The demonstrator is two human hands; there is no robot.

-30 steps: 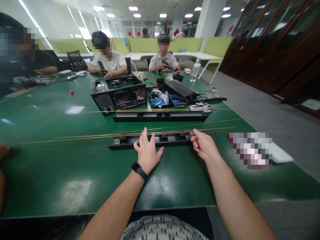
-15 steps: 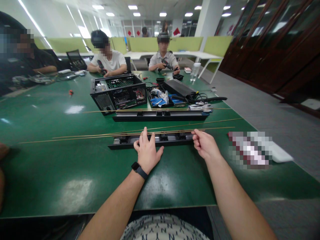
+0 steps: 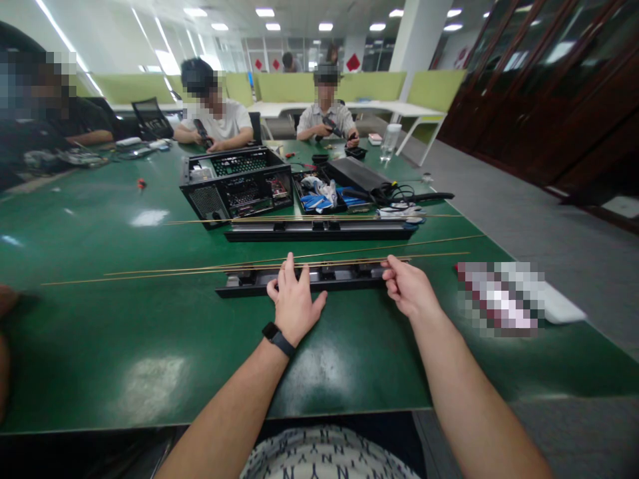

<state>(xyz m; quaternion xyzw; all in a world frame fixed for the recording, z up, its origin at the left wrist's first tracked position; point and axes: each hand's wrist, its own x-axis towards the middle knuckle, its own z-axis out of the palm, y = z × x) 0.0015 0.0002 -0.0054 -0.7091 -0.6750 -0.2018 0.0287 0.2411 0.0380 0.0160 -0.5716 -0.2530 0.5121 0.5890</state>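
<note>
My left hand lies spread over a long black rail, fingers apart and the fingertips on or just above the thin brass-coloured rods along its back edge. Near the rail's right end, my right hand is closed, thumb and forefinger pinched at one of these rods. The rods stick out well past both ends of the rail. Dark blocks sit inside the rail, and the left fingers hide part of it.
Behind lies a second black rail with rods. Farther back are an open computer case, a tray with gloves, a black box with cables, and a bottle. A white object lies right. Co-workers sit around the table.
</note>
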